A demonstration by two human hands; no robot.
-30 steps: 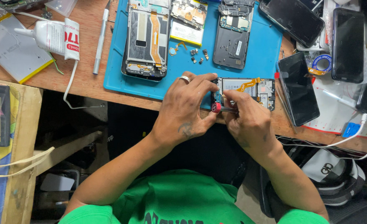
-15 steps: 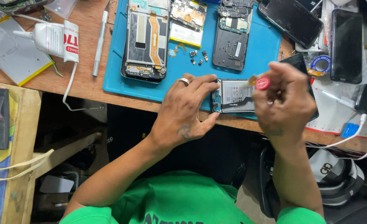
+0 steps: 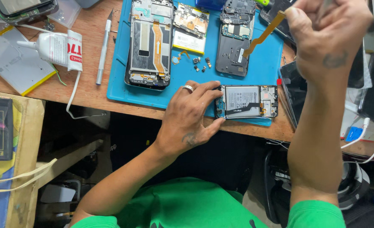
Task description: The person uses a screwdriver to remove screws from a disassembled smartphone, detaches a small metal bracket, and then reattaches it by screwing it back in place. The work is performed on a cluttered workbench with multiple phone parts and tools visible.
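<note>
Wooden bench [image 3: 47, 95] with a blue mat [image 3: 187, 90] forms the work surface; head view, the only view. On the near right corner of the mat lies a small opened phone [image 3: 247, 101], its long axis running left to right, parallel to the bench edge, with its battery face up. The left hand [image 3: 189, 120] holds the phone's left end: fingers curled over the far edge, thumb against the near edge, so the end is pinched between them; a ring shows on one finger. The right hand [image 3: 328, 36] is raised well above and to the right of the phone, close to the camera, its fingers pressed together on one end of an orange flex ribbon [image 3: 263, 33], which hangs down and to the left over the mat, clear of it. A slim grey object seems to protrude above this fist; its kind cannot be told. From the right hand the phone lies down and to the left, well apart; the left hand is the nearer, already touching it. Farther back on the mat: a large phone frame [image 3: 149, 42], a circuit board [image 3: 190, 27], a dark back housing [image 3: 233, 40] and small loose parts [image 3: 199, 64]. Left of the mat lie a metal scalpel [image 3: 103, 48] and a white glue tube [image 3: 54, 47].
</note>
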